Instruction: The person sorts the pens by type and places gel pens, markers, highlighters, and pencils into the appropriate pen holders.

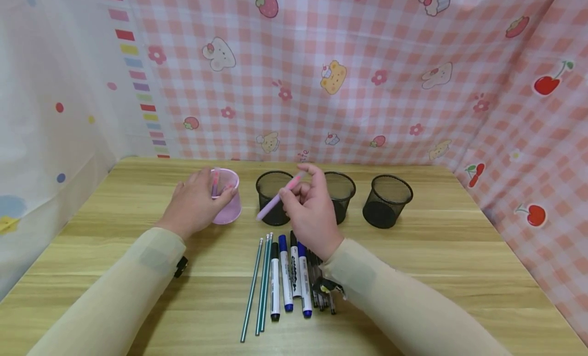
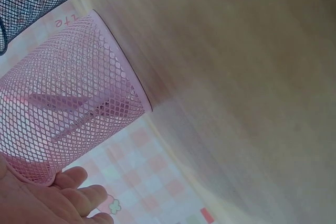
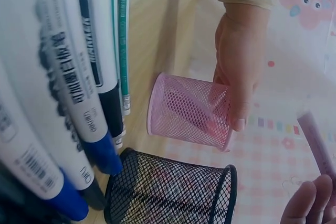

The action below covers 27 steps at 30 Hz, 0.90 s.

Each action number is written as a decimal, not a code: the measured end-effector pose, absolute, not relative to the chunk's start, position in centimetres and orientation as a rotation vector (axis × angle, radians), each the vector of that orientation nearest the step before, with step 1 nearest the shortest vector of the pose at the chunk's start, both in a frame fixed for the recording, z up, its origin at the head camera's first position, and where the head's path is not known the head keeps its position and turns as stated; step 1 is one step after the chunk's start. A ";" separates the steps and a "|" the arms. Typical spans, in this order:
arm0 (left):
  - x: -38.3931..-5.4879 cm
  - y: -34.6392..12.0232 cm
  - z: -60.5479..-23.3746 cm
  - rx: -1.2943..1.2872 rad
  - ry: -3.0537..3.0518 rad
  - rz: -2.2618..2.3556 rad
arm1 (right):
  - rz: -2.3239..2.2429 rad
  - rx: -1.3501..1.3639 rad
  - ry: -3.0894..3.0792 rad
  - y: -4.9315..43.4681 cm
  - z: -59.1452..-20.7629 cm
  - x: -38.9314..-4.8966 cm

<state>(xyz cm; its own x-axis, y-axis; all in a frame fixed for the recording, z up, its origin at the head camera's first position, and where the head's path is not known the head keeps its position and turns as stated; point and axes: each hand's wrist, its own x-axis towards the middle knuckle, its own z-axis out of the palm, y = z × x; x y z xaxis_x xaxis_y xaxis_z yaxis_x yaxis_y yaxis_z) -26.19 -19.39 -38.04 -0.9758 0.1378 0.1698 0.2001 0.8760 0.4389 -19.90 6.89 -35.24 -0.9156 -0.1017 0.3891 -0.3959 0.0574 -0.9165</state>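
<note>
One cup (image 1: 228,212) is pink, one pen (image 1: 271,205) seemingly lilac.

place: cloth-draped tabletop nook | room type: unclear | signs: wood-grain table (image 1: 459,243), pink gingham cloth (image 1: 294,44)

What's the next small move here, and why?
I'd probably shift the right hand left, bringing the purple pen over the pink cup. In the head view, the pinched pen crosses a black mesh cup, while the left hand holds the pink cup's rim and similar pens stand inside.
</note>
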 end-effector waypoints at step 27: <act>-26.2 -19.5 -38.0 -0.262 -2.917 -0.702 | 2.017 0.216 -1.960 3.6 -35.0 -21.9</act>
